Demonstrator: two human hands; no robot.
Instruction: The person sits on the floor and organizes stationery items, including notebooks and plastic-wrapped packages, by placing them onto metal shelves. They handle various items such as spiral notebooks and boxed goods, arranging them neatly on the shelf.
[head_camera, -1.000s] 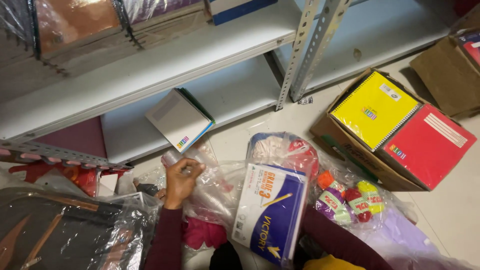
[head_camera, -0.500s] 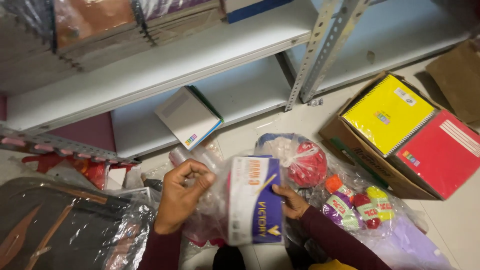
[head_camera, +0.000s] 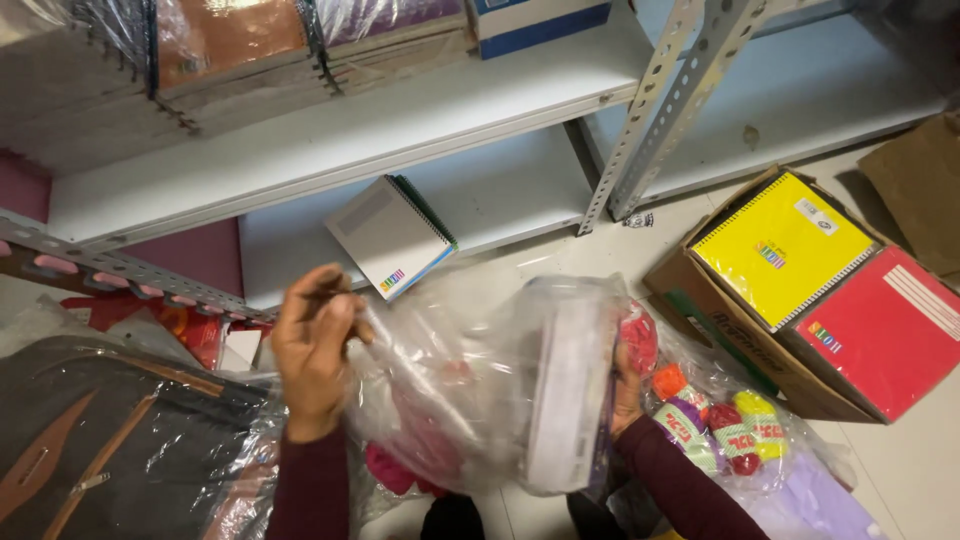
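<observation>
Since the earlier frame the book pack (head_camera: 568, 390) has turned edge-on and risen. The right hand (head_camera: 627, 385) props it from behind, fingers clamped on it. The left hand (head_camera: 312, 345) pinches the clear bag (head_camera: 450, 370), stretching it open beside the pack, above the floor.

Yellow notebook (head_camera: 782, 248), red notebook (head_camera: 885, 330), clear plastic bag (head_camera: 450, 370).

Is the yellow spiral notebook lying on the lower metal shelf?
No, the yellow spiral notebook lies on top of the cardboard box on the floor, beside a red notebook.
</observation>
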